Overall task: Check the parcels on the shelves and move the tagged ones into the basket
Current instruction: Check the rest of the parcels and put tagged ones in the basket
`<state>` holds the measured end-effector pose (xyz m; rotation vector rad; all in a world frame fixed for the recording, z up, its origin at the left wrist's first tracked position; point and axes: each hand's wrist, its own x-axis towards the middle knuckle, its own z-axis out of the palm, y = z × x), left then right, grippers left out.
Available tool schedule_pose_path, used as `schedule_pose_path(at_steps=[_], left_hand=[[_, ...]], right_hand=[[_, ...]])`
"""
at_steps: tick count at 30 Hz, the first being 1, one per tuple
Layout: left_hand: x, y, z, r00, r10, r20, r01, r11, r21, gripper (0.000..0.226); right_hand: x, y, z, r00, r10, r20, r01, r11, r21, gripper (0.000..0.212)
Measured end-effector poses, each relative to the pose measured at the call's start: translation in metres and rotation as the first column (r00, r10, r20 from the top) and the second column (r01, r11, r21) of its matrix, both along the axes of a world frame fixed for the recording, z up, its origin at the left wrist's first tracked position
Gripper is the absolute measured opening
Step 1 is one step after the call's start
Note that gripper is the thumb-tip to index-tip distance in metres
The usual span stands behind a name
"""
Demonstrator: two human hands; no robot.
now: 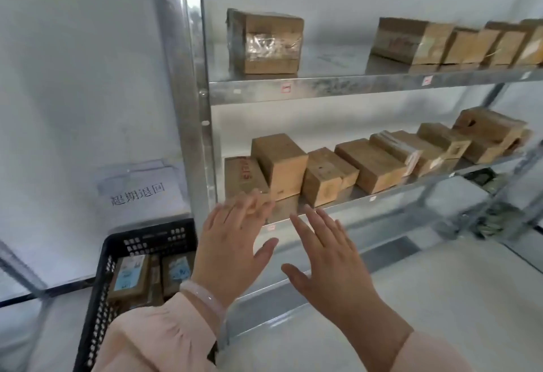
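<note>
Several brown cardboard parcels stand on a metal rack. The middle shelf carries a row of them; at its left end lies a box with red print, with a taller box next to it. My left hand reaches toward that left end with fingers straight, its fingertips at the front of the red-print box. My right hand is spread flat beside it, in front of the shelf edge, holding nothing. A black plastic basket at lower left holds parcels with blue and white labels.
The upper shelf bears a taped box at left and a row of boxes at right. A paper sign with printed characters hangs on the white wall above the basket. Dark items sit low at right.
</note>
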<state>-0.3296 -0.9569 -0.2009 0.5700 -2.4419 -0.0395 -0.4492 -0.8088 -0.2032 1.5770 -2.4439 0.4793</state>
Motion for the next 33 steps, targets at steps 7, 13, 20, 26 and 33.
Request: schedule_pose_path(at_steps=[7,13,20,26,33], left_hand=[[-0.111,0.062,0.075,0.986,-0.161,-0.033,0.158,0.986,-0.059,0.06],[-0.197,0.078,0.111,0.962,-0.231,-0.145,0.211,0.967,-0.143,0.061],[-0.297,0.059,0.144,0.92,-0.296,-0.255,0.274,0.954,-0.12,0.061],[-0.375,0.031,0.191,0.893,-0.317,-0.32,0.314,0.947,-0.061,0.06],[-0.454,0.015,0.214,0.91,-0.274,-0.309,0.324,0.938,0.123,0.065]], right_hand=[[-0.085,0.087,0.058,0.976,-0.207,-0.065,0.198,0.972,-0.123,0.079],[-0.159,0.105,0.096,0.946,-0.305,-0.109,0.278,0.938,-0.208,0.078],[-0.252,0.078,0.131,0.935,-0.316,-0.162,0.278,0.935,-0.218,0.08],[-0.325,0.057,0.167,0.938,-0.32,-0.13,0.26,0.902,-0.344,0.079],[-0.413,0.048,0.194,0.955,-0.283,-0.088,0.224,0.884,-0.41,0.077]])
